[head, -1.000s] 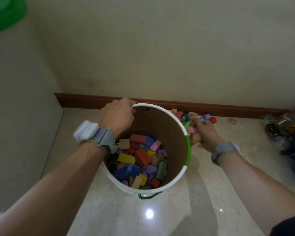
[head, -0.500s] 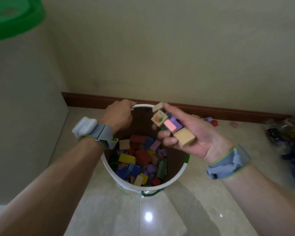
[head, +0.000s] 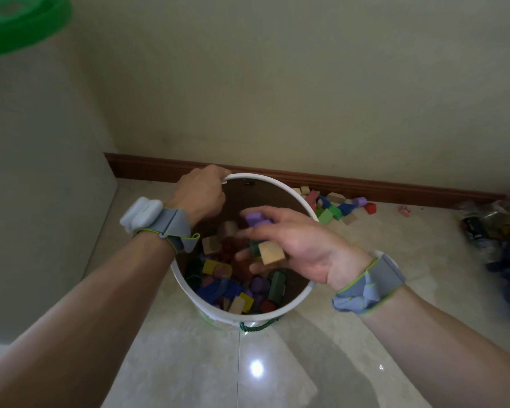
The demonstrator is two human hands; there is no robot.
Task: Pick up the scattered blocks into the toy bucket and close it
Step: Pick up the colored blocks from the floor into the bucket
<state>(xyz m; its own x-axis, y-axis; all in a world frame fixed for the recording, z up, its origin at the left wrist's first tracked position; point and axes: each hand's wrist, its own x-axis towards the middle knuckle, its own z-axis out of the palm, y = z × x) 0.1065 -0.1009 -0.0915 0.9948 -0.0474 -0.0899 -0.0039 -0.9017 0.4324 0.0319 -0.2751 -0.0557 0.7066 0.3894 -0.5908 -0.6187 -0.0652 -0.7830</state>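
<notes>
The white toy bucket (head: 289,309) stands on the floor in front of me, partly filled with several coloured blocks. My left hand (head: 202,194) grips its far left rim. My right hand (head: 295,245) hovers palm-up over the bucket's mouth, fingers spread, with a purple block (head: 256,219) and a tan wooden block (head: 271,253) on the fingers. Two tan blocks (head: 218,238) look blurred in the air below the hand. A pile of scattered blocks (head: 333,206) lies on the floor behind the bucket, near the skirting board.
A green lid (head: 18,22) shows at the top left corner. The wall with a brown skirting board (head: 395,187) runs behind the bucket. A small pink piece (head: 405,210) and a heap of dark clutter (head: 507,248) lie on the tiled floor at the right.
My right hand rose from the floor pile with a handful of blocks, moved over the bucket and opened; some blocks are dropping in. My left hand stayed on the rim.
</notes>
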